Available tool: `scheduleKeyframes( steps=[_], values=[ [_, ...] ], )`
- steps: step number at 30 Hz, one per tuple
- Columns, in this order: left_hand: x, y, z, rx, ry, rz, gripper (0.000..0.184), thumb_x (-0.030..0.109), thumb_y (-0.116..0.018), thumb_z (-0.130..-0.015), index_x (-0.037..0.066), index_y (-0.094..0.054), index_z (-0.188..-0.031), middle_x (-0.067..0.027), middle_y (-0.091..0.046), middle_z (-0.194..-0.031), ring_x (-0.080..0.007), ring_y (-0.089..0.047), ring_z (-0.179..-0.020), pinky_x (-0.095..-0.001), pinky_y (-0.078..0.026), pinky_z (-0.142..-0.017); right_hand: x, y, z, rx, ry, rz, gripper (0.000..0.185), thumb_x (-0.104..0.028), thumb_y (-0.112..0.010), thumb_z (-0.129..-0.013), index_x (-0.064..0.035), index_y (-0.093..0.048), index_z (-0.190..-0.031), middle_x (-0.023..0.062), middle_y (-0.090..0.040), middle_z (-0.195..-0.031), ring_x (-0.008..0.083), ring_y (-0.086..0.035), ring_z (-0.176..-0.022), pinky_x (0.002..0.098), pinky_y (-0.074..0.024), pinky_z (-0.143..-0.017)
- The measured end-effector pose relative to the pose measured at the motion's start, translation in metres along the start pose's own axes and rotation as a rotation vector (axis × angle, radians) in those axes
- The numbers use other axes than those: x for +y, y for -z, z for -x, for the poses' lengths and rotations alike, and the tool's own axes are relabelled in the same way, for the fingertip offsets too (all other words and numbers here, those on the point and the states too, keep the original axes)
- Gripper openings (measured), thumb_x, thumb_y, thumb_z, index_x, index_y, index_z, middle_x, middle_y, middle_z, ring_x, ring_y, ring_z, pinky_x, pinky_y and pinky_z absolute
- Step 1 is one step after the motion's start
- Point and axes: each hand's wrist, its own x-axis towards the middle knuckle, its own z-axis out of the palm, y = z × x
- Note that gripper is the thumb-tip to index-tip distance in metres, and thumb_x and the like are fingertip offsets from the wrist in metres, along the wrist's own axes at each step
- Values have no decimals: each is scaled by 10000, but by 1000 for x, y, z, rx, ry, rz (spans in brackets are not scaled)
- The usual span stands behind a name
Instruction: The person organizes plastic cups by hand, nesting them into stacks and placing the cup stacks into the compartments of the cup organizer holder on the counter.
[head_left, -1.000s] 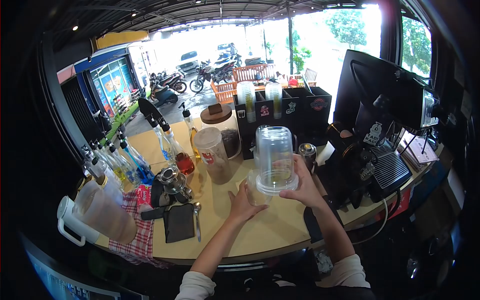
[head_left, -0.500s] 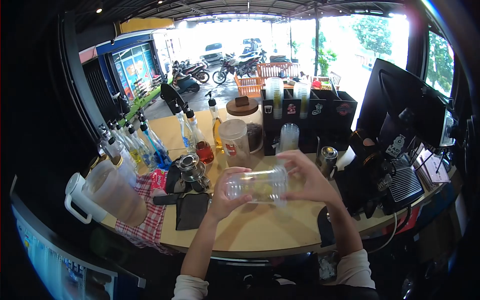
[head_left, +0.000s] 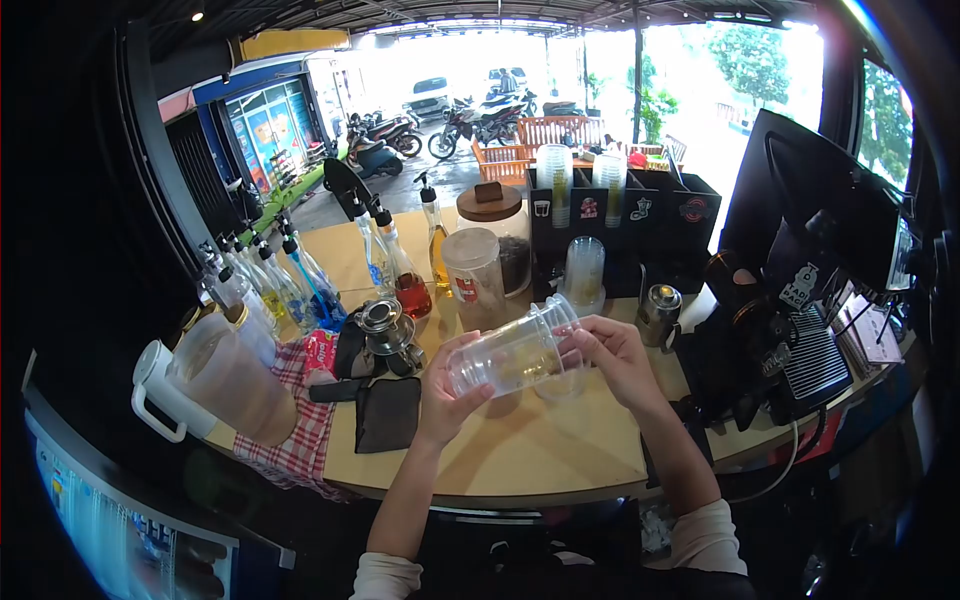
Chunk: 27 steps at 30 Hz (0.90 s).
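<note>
A clear plastic cup stack (head_left: pixel 510 356) is held tilted above the counter, its rims up to the right. My left hand (head_left: pixel 447 392) wraps round its lower left end. The fingers of my right hand (head_left: pixel 612 360) pinch at the rims on the right end. Below the rims a clear round item (head_left: pixel 562 384) shows, partly hidden by the cups. Behind my hands a small upright stack of clear cups (head_left: pixel 585 270) stands in front of the black organizer (head_left: pixel 640 240).
Behind the hands are a powder container (head_left: pixel 474 272), a wooden-lidded jar (head_left: pixel 510 240) and syrup bottles (head_left: pixel 408 280). A metal pot (head_left: pixel 384 325), black cloth (head_left: pixel 388 415) and pitcher (head_left: pixel 235 385) lie left. At right stand a steel jug (head_left: pixel 659 315) and black machine (head_left: pixel 740 330).
The held cups went from upright to lying tilted, with my left hand now round one end. A smaller cup stack now stands by the organizer. The view has shifted left.
</note>
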Motion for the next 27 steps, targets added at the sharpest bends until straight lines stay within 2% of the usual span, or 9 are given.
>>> scheduleKeyframes(
  steps=[3, 7, 11, 18, 21, 23, 27],
  values=[
    [-8, 2, 1, 71, 33, 1, 630, 153, -738, -710, -9, -430, -1235, -122, -534, -1146, -188, -509, -1094, -334, -414, -933, -8, 1, 1, 71, -73, 34, 298, -163, -488, -931, 63, -532, -1120, 114, -636, -908, 166, -628, -829, 282, -521, -750],
    [-9, 2, 1, 127, 68, 45, 588, 195, -722, -722, -8, -466, -1211, -100, -544, -1104, -156, -519, -1023, -298, -406, -911, -14, -1, 3, 0, -7, 33, 312, -104, -518, -903, 70, -514, -1162, 144, -641, -932, 189, -638, -821, 295, -519, -770],
    [-15, 5, 3, 95, 67, 56, 592, 193, -724, -717, -6, -464, -1210, -99, -543, -1100, -163, -516, -1040, -305, -409, -914, -17, 4, 6, 13, -27, 27, 312, -47, -536, -877, 78, -511, -1162, 159, -643, -925, 206, -642, -821, 312, -522, -779],
    [-2, -11, 5, 62, 69, -19, 601, 190, -733, -704, 2, -463, -1206, -115, -533, -1113, -181, -514, -1056, -314, -410, -931, -19, 3, 8, 135, -49, 163, 309, -65, -528, -887, 86, -510, -1157, 174, -638, -952, 207, -642, -843, 312, -521, -783],
    [-8, -3, 4, 85, 116, 57, 607, 168, -743, -696, 5, -460, -1207, -119, -530, -1123, -182, -514, -1059, -316, -409, -934, -28, 3, 10, 22, -58, 55, 321, -30, -534, -868, 92, -501, -1162, 175, -636, -961, 211, -642, -859, 305, -510, -807],
    [-11, 1, 3, 102, 142, 108, 609, 155, -747, -693, 6, -458, -1207, -119, -529, -1128, -182, -514, -1060, -317, -409, -934, -33, 4, 12, -65, -57, 28, 356, 39, -520, -826, 92, -488, -1177, 180, -634, -972, 218, -641, -885, 301, -498, -831],
    [-8, -4, 4, 83, 120, 91, 612, 139, -749, -688, 8, -457, -1210, -110, -532, -1129, -176, -518, -1050, -313, -407, -929, -25, 9, 12, -79, -24, 126, 413, 69, -469, -803, 77, -460, -1216, 168, -633, -995, 192, -631, -911, 278, -497, -826]
  ],
)
